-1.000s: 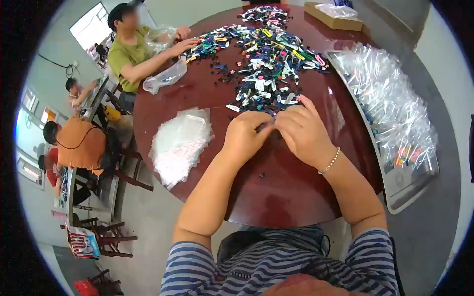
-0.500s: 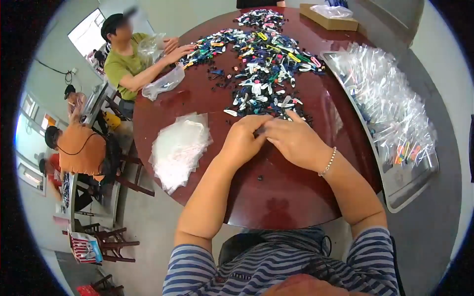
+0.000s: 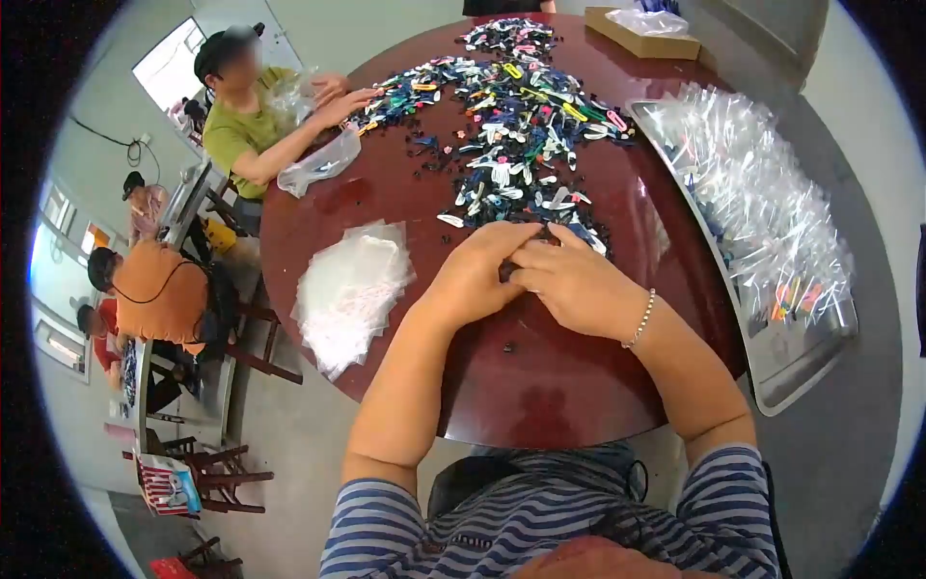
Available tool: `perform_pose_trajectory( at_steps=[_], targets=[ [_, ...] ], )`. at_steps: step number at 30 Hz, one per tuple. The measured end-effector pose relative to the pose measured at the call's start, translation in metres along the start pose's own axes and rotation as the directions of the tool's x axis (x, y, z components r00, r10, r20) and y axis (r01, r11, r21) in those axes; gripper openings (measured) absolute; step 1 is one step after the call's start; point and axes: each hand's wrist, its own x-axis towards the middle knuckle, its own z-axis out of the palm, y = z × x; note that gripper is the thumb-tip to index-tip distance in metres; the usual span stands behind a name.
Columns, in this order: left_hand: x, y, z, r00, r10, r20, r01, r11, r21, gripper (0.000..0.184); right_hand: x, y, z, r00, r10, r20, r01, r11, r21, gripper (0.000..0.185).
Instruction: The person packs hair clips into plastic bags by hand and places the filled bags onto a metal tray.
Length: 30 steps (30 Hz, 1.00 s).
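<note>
The round, dark red desk (image 3: 569, 391) spreads out in front of me, its top glossy. A co-worker in a green shirt (image 3: 236, 140) sits at its far left side, wearing a dark cap. Along the right edge lies a long metal tray (image 3: 801, 374), mostly covered by a mound of clear plastic packets (image 3: 762, 183); orange and other bright pieces show through at the near end. Down the middle of the desk runs a heap of hair clips (image 3: 521, 125), black, white, blue, yellow, green and pink, one arm of it stretching toward the co-worker. To my left is a fanned stack of flat clear bags (image 3: 352, 294). An open cardboard box (image 3: 641, 41) stands at the far right, and a crumpled clear bag (image 3: 318, 164) lies before the co-worker. My left grip (image 3: 473, 270) and right grip (image 3: 579, 285) meet at the heap's near end, fingers curled; I cannot tell what, if anything, either one pinches. A beaded bracelet (image 3: 648, 318) circles my right wrist. Nearer me lies one tiny black piece (image 3: 508, 346).
</note>
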Motion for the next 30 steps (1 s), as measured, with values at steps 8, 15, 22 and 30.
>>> perform_pose_trajectory(
  at_steps=[8,15,22,30],
  targets=[
    [-0.002,0.003,-0.003,0.999,-0.016,0.049,0.017,1.0,-0.023,0.061,-0.002,-0.001,-0.005,0.999,-0.052,0.002,0.052,0.998,-0.024,0.026],
    [-0.002,-0.003,-0.002,0.996,-0.086,0.025,0.086,0.996,0.021,0.052,-0.004,0.01,-0.008,0.999,-0.05,-0.001,0.05,0.999,-0.012,0.027],
    [-0.004,-0.003,0.003,0.997,0.042,-0.058,-0.041,0.999,0.018,0.051,-0.002,0.009,-0.006,0.994,-0.065,-0.086,0.065,0.998,-0.002,0.023],
    [-0.001,-0.008,-0.003,0.99,-0.106,-0.095,0.113,0.991,0.069,0.045,-0.006,0.021,-0.034,0.977,0.174,-0.123,-0.147,0.968,0.202,0.019]
  ],
)
